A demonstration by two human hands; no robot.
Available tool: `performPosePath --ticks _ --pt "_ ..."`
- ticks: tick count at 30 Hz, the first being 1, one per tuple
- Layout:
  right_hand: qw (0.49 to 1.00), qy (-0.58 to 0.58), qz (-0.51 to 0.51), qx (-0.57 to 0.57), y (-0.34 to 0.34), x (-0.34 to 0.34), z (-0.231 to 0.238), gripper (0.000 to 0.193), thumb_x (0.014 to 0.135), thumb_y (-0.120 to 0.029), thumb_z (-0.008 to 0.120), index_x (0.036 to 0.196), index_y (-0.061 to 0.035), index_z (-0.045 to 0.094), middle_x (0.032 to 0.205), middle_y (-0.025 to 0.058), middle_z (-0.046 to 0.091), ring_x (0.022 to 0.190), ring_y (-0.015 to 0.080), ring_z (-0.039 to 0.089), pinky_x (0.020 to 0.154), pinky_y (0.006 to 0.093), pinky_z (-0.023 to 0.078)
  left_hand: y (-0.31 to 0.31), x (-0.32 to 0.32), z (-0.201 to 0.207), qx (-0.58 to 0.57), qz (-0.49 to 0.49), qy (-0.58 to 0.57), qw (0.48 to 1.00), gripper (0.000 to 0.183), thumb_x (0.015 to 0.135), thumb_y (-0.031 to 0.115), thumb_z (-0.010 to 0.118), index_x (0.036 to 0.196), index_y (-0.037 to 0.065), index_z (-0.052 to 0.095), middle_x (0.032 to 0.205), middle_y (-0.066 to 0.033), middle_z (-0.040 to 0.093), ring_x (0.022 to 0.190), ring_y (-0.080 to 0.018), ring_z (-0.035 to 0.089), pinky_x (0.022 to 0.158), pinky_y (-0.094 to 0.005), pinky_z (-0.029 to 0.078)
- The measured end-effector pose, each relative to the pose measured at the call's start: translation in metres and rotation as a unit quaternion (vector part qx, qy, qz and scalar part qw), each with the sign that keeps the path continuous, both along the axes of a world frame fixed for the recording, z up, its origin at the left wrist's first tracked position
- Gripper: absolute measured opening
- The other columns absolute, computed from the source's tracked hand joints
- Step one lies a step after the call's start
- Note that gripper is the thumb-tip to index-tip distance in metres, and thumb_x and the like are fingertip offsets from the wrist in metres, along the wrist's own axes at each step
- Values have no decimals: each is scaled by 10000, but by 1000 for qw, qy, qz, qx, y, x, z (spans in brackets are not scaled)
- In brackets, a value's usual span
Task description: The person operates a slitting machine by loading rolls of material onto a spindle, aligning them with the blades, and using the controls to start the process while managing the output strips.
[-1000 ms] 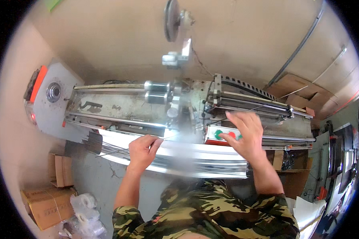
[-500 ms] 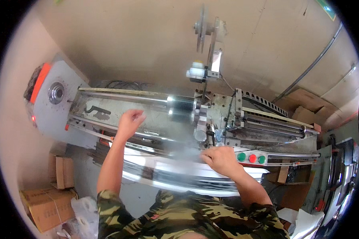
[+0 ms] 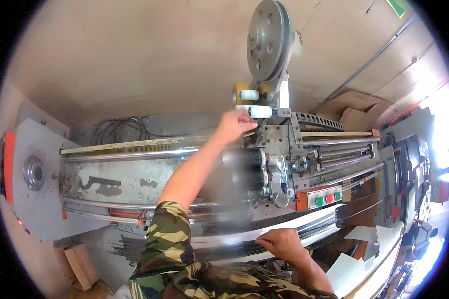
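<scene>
Overhead, the left hand (image 3: 237,124) reaches across the long metal machine (image 3: 134,174), fingers curled together at the bracket (image 3: 272,132) below the white rollers (image 3: 257,110) and grey wheel (image 3: 267,40). The right hand (image 3: 282,243) pinches the white strip (image 3: 304,225) along the front rail. Green and red buttons sit on a panel (image 3: 327,198); brown cardboard boxes (image 3: 77,264) lie lower left. Whether the left fingertips grip anything is hidden.

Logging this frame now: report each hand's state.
Left hand: fingers closed on the machine's top bracket.
Right hand: closed, pinching the white sheet.
</scene>
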State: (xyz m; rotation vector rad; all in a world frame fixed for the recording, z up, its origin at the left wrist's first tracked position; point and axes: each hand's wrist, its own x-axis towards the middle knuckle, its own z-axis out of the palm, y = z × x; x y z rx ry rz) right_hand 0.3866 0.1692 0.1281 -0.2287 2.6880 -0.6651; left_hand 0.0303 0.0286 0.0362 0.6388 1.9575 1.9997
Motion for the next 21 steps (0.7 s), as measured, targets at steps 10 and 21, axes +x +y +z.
performPosePath --ticks 10,21 --pt "997 -57 -50 -28 -28 -4 -5 208 922 -347 622 945 -191 758 895 49 732 789 304 696 688 452 557 -25 -17 -99 -66 29 25 997 186 878 186 720 985 34 731 880 -42 722 817 -107 636 769 -287 514" --pt "996 -20 -88 5 -30 22 -14 180 848 -302 757 868 -125 777 796 57 730 682 291 689 610 386 546 20 -37 -95 -118 32 -114 986 204 843 156 731 995 20 738 802 -67 712 724 -149 653 640 -313 513"
